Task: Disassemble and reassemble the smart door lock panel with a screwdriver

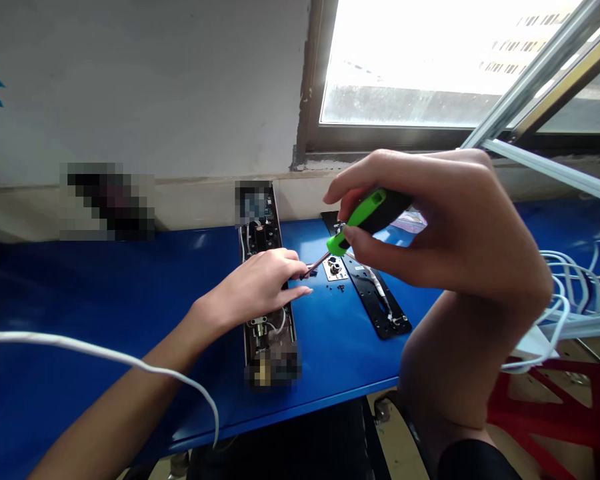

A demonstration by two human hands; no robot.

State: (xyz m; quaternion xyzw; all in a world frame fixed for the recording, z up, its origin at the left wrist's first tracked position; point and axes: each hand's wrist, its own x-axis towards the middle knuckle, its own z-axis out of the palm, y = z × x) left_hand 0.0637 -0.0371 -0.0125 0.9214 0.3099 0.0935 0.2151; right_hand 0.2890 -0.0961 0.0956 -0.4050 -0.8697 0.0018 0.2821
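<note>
My right hand is closed around a screwdriver with a green and black handle, its shaft slanting down to the left. The screwdriver's tip meets the fingertips of my left hand, just past the right wall of a long narrow metal housing. My left hand lies across the housing, its thumb stretched out apart from the fingers; whether a small part sits at the tip I cannot tell. Wires and electronic parts show inside the housing. To its right are a square metal plate with a round connector and several small dark screws.
A long black panel with a white cable lies on the blue table. One white cable crosses in front of my left forearm. Coiled white cables and a red stool are at right. A metal frame bar slants past the window.
</note>
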